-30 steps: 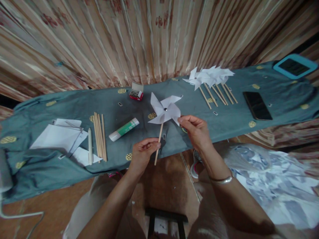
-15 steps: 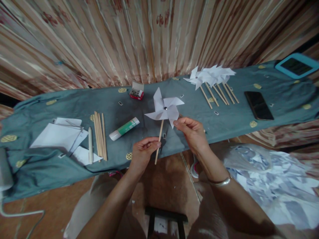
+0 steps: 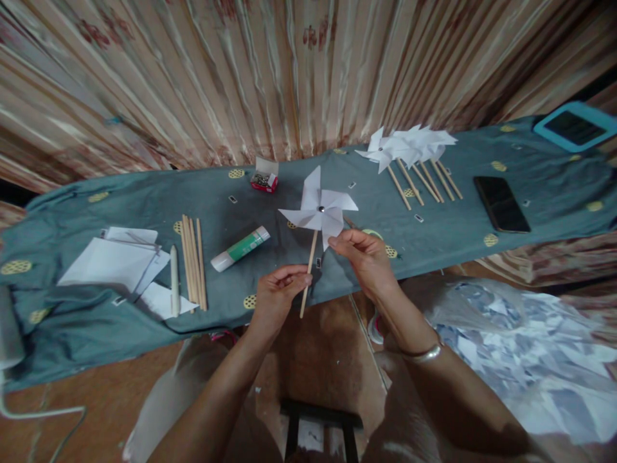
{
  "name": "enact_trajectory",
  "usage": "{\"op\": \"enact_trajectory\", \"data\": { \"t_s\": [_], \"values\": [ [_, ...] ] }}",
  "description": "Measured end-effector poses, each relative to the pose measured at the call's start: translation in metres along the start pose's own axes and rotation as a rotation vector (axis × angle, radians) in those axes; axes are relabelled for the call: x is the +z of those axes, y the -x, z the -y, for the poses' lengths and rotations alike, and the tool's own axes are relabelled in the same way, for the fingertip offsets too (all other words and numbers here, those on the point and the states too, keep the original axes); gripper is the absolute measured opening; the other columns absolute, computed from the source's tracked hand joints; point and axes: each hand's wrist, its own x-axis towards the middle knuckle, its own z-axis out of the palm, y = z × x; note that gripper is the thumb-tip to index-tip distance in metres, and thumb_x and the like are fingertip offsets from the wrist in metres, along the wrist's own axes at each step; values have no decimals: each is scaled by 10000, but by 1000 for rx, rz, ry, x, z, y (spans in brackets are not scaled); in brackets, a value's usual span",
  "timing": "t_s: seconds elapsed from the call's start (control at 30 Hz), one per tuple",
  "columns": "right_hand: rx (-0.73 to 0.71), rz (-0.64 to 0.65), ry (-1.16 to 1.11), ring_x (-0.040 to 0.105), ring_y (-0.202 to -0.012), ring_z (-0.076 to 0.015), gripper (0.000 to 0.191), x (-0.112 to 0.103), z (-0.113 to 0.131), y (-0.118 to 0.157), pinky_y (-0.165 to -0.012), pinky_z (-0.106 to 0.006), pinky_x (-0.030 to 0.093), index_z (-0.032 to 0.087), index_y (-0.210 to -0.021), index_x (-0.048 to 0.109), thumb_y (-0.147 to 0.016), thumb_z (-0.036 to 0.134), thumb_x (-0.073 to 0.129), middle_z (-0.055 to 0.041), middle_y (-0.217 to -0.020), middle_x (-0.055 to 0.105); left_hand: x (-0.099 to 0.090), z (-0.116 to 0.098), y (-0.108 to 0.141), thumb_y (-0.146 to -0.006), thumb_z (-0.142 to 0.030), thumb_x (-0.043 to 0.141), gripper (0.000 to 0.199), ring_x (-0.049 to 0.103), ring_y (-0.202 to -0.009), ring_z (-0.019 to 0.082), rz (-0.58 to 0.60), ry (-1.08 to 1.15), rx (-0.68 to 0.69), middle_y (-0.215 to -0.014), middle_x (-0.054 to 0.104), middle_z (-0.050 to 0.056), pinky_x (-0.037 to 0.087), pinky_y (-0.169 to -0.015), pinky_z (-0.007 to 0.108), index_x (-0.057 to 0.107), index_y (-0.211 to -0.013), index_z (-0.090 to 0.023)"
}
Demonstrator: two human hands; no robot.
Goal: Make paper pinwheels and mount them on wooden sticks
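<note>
A white paper pinwheel (image 3: 330, 219) with a metal pin at its centre is fixed to the top of a thin wooden stick (image 3: 312, 257), held over the front of the cloth. My left hand (image 3: 281, 290) pinches the stick below the blades. The fingertips of my right hand (image 3: 364, 255) are closed at the tip of the lower right blade. Behind the pinwheel, to the left, an open red box of pins (image 3: 264, 181) stands on the cloth. A green and white glue stick (image 3: 241, 249) lies left of the pinwheel.
Several pinwheels (image 3: 417, 146) lie at the back right, near a black phone (image 3: 501, 204) and a blue-framed device (image 3: 576, 126). Paper sheets (image 3: 113, 265), a white pen (image 3: 174, 281) and loose sticks (image 3: 193, 265) lie left. A bag of paper pieces (image 3: 535, 360) is at the lower right.
The pinwheel's blades have turned slightly clockwise on the stick. My right hand has shifted a little left with the blade tip. My left hand has stayed in place on the stick.
</note>
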Motion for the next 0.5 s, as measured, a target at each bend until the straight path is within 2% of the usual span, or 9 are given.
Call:
{"op": "enact_trajectory", "data": {
  "t_s": [0.2, 0.5],
  "values": [
    [18, 9, 16, 315, -522, -81, 385, 5, -2, 0, -527, -264, 239, 202, -494, 540, -577, 450, 823, 64, -504, 427, 1, 0, 0, -487, -340, 878, 282, 613, -592, 124, 7, -24, 12, -626, 714, 6, 513, -637, 248, 763, -690, -182],
    [41, 23, -18, 391, -507, -81, 377, 11, -5, 0, -531, -258, 312, 201, -505, 536, -571, 431, 827, 59, -503, 488, 3, 1, 1, -516, -303, 854, 241, 604, -586, 115, 23, -10, 5, -628, 713, 7, 504, -638, 239, 770, -701, -174]
  ]
}}
